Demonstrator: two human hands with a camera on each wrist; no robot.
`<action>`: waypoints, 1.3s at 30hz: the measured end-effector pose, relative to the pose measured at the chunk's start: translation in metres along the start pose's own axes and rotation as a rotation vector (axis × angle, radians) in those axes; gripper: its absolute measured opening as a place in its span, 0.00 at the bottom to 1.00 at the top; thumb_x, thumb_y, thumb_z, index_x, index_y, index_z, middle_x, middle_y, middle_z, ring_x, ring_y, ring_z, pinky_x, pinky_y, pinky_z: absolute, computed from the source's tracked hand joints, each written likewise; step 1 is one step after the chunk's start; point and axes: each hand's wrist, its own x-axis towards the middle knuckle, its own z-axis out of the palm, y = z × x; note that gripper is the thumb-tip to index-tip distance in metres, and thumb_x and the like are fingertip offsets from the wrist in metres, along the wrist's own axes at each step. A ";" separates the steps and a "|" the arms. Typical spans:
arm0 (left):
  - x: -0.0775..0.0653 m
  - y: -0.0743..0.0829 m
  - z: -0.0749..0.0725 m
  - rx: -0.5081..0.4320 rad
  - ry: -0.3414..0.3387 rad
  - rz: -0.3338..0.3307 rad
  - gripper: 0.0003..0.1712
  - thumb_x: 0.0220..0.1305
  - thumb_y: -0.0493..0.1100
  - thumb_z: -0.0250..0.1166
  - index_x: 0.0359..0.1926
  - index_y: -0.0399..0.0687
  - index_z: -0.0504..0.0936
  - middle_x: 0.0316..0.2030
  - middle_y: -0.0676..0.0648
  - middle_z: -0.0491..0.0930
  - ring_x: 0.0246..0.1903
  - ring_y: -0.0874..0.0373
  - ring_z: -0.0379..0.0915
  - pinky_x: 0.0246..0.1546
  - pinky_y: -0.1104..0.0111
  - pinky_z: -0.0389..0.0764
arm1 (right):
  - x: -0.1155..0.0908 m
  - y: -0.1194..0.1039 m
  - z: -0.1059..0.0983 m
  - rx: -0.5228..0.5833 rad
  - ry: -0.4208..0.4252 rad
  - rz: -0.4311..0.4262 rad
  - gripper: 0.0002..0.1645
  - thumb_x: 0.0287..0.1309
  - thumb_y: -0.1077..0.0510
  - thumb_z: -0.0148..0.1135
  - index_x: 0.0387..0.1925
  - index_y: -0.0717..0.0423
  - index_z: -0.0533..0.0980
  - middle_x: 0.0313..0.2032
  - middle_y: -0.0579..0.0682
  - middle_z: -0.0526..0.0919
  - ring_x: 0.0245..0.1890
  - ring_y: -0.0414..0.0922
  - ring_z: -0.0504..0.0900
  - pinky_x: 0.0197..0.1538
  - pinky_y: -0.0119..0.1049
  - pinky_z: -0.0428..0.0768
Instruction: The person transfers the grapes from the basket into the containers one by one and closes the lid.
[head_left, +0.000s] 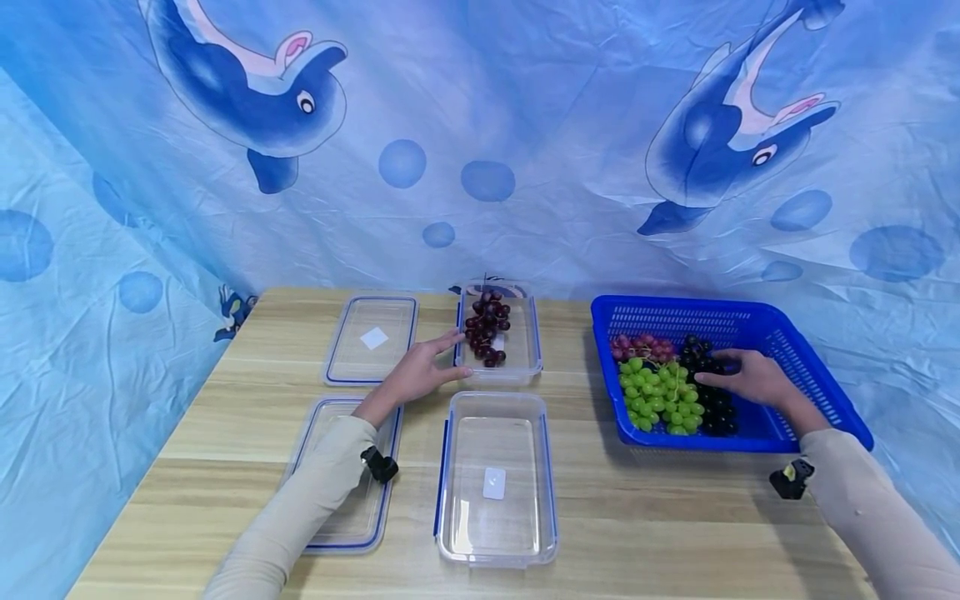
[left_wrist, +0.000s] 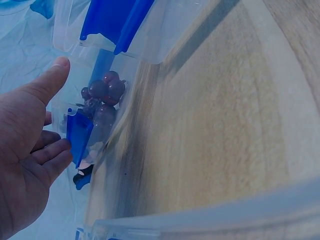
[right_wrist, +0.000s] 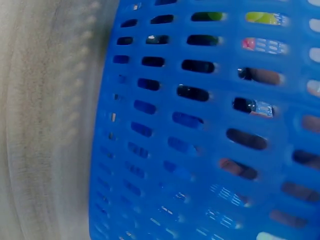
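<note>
My left hand (head_left: 423,367) is beside the far clear container (head_left: 534,350), its fingers at the left wall and its thumb at the near corner. A bunch of dark red grapes (head_left: 489,325) lies inside. In the left wrist view the fingertips of the left hand (left_wrist: 30,135) are right at the blue latch (left_wrist: 79,137). My right hand (head_left: 753,379) reaches into the blue basket (head_left: 825,400), thumb and fingers spread over the black grapes (head_left: 717,408). Green grapes (head_left: 660,396) and red grapes (head_left: 643,347) lie left of them. The basket wall (right_wrist: 210,130) mostly hides this hand in the right wrist view.
A second clear container (head_left: 495,533) with a small white label stands nearer on the wooden table (head_left: 600,517). Two clear lids with blue seals lie at the left, a far lid (head_left: 375,362) and a near lid (head_left: 348,525) partly under my left forearm. A dolphin-print sheet (head_left: 555,225) hangs behind.
</note>
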 end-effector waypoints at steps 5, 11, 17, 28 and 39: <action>0.000 0.001 -0.001 0.006 0.000 -0.005 0.47 0.65 0.62 0.69 0.75 0.42 0.66 0.77 0.41 0.58 0.53 0.44 0.80 0.50 0.58 0.77 | 0.002 0.000 0.001 -0.004 -0.021 -0.001 0.56 0.64 0.30 0.63 0.70 0.73 0.64 0.19 0.50 0.69 0.16 0.39 0.62 0.26 0.38 0.68; -0.001 0.000 -0.001 0.010 0.004 -0.006 0.46 0.65 0.62 0.69 0.75 0.42 0.66 0.77 0.41 0.59 0.69 0.43 0.68 0.52 0.56 0.77 | 0.005 -0.003 0.001 -0.030 -0.036 -0.036 0.54 0.66 0.33 0.62 0.69 0.77 0.63 0.44 0.68 0.83 0.26 0.44 0.73 0.34 0.41 0.72; -0.001 0.000 -0.001 0.004 0.002 -0.004 0.47 0.65 0.62 0.69 0.75 0.42 0.66 0.77 0.41 0.59 0.70 0.44 0.66 0.52 0.55 0.78 | 0.006 -0.005 -0.001 -0.005 -0.042 -0.012 0.53 0.65 0.33 0.63 0.68 0.75 0.65 0.44 0.72 0.81 0.21 0.44 0.67 0.33 0.40 0.71; 0.000 0.001 -0.001 -0.005 0.001 0.002 0.47 0.64 0.62 0.69 0.75 0.41 0.66 0.77 0.40 0.58 0.54 0.43 0.80 0.54 0.54 0.78 | 0.007 -0.001 -0.001 0.019 -0.018 0.010 0.48 0.66 0.38 0.64 0.66 0.76 0.68 0.12 0.40 0.63 0.14 0.37 0.58 0.22 0.36 0.64; 0.000 0.003 -0.001 0.008 -0.002 -0.004 0.47 0.64 0.62 0.69 0.75 0.41 0.66 0.77 0.41 0.58 0.33 0.45 0.78 0.47 0.58 0.79 | 0.001 0.000 -0.004 -0.008 0.077 -0.034 0.41 0.64 0.42 0.68 0.60 0.75 0.75 0.09 0.42 0.67 0.12 0.38 0.60 0.21 0.36 0.65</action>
